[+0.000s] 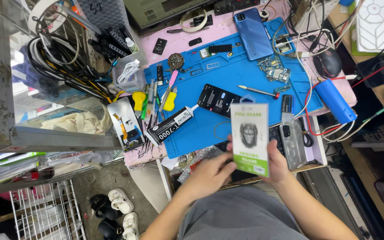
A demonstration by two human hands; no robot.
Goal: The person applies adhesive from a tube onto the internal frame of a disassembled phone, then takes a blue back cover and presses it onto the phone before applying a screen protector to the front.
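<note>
So, the main thing is a flat rectangular packet [250, 138], looks like a screen-protector pack: white upper part with a grey picture in the middle and a green band across the near end. It's held upright over the near edge of the blue work mat [227, 71], just in front of a black phone [218, 100] lying screen-up on that mat.

Right hand [277, 165] is behind the packet's right edge, fingers curled round it and gripping, thumb side hidden by the card. Left hand [210, 171] is at the packet's lower left corner, fingers bent and pinching or at least touching that edge. So both hands are close together, closed on the same packet.

Other labelled stuff: a black glue tube [170, 126] with white lettering and a clear nozzle lies left of the phone, tip pointing toward it. A blue phone back [253, 33] sits at the far side of the mat. Right of the packet there's a grey phone housing [292, 144] lying lengthwise, and a blue cylinder [335, 101] further right with red wire by it. A bare circuit board [273, 71] rests on the mat's far right part. Tweezers and yellow pry tools [170, 100] sit along the mat's left edge, next to a phone frame [126, 123] with orange flex cable.
</note>
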